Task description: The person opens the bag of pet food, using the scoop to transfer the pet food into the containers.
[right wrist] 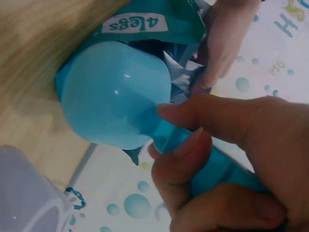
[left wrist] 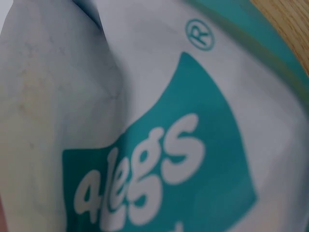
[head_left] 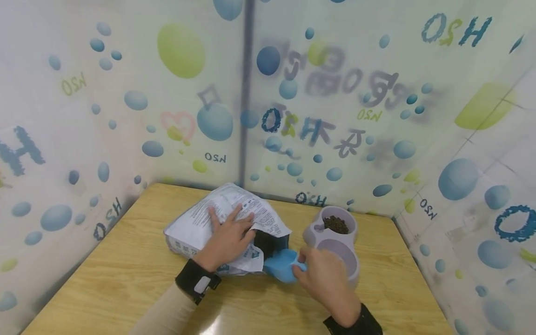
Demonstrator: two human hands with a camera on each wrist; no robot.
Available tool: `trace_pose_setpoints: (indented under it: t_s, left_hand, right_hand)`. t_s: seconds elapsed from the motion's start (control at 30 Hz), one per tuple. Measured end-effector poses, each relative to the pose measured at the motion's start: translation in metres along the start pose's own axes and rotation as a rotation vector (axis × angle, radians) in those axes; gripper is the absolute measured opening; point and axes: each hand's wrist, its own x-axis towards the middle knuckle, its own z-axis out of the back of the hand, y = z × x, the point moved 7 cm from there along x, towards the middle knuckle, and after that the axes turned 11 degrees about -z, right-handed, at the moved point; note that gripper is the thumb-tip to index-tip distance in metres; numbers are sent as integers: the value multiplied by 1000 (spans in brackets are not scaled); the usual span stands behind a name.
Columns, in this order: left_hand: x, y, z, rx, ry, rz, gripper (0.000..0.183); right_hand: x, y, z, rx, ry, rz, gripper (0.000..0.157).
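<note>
A white pet food bag (head_left: 201,218) lies on its side on the table, its dark open mouth (head_left: 264,243) facing right. My left hand (head_left: 228,239) rests on top of it with fingers spread, close behind the mouth. My right hand (head_left: 324,274) grips the handle (right wrist: 217,169) of a blue scoop (head_left: 282,266). The scoop's bowl (right wrist: 113,94) is right at the bag's mouth, and no food shows in it. Teal "4legs" print (left wrist: 159,169) fills much of the left wrist view.
Beyond my right hand stands a pale purple double bowl (head_left: 310,234). Brown kibble (head_left: 336,224) lies in its far compartment; my hand partly covers the near one. Patterned walls (head_left: 356,181) enclose the wooden table (head_left: 138,242) at the back and sides.
</note>
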Motion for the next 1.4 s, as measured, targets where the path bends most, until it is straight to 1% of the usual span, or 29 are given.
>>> trace_pose_setpoints:
  t_s: [0.27, 0.6, 0.97, 1.07, 1.2, 1.3, 1.4]
  left_hand:
    - [0, 0, 0, 2, 9, 6, 49]
    - [1, 0, -1, 7, 17, 8, 51]
    - [0, 1, -1, 8, 19, 10, 51]
    - [0, 1, -1, 8, 21, 11, 51]
    - [0, 1, -1, 8, 27, 13, 52]
    - [0, 1, -1, 8, 24, 12, 51]
    - [0, 1, -1, 8, 22, 12, 51]
  right_hand:
    - [2, -2, -18, 68, 33, -17, 22]
    - [4, -7, -41, 67, 77, -31, 25]
    - [3, -11, -50, 75, 103, -58, 24]
    - [2, -12, -55, 79, 130, -69, 22]
    - [2, -14, -61, 91, 182, -98, 23]
    - [2, -16, -62, 105, 195, -113, 23]
    - [1, -17, -63, 120, 191, -107, 22]
